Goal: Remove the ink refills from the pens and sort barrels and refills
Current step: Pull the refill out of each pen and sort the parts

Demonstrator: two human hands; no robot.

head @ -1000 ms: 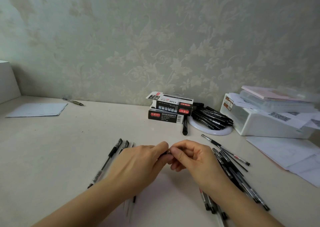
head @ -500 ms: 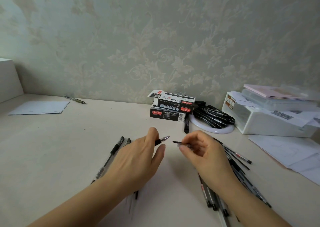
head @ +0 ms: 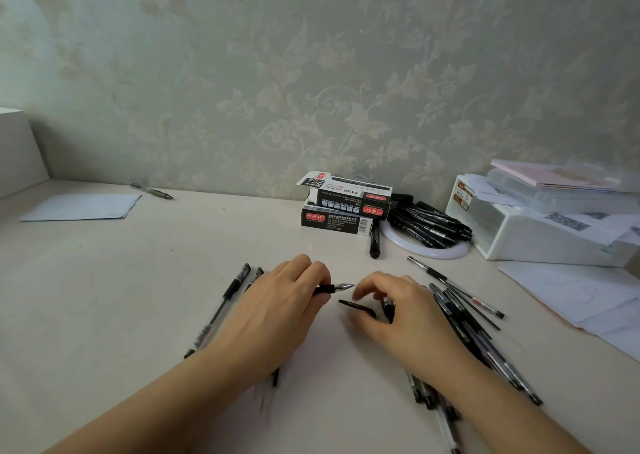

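Note:
My left hand [head: 277,315] grips an uncapped black pen [head: 334,288], whose metal tip points right. My right hand [head: 408,318] is low over the desk just to the right, and a black pen cap [head: 353,304] sticks out left from between its thumb and its blurred fingers. Two capped pens [head: 221,311] lie left of my left hand. Thin refills [head: 266,394] show blurred under my left wrist. To the right, partly under my right hand, lies a pile of pens [head: 464,318]. More pens [head: 433,398] rest beneath my right forearm.
Two stacked black pen boxes [head: 343,211] stand at the back by the wall, beside a white ring [head: 433,251] with several black markers on it. A white storage box [head: 540,235] and loose papers [head: 588,301] fill the right side. A sheet [head: 83,207] and a pen [head: 152,190] lie far left.
My hands were together on one pen. The right hand pulled the cap off to the right and has dropped toward the desk with it. The left hand stays put with the pen.

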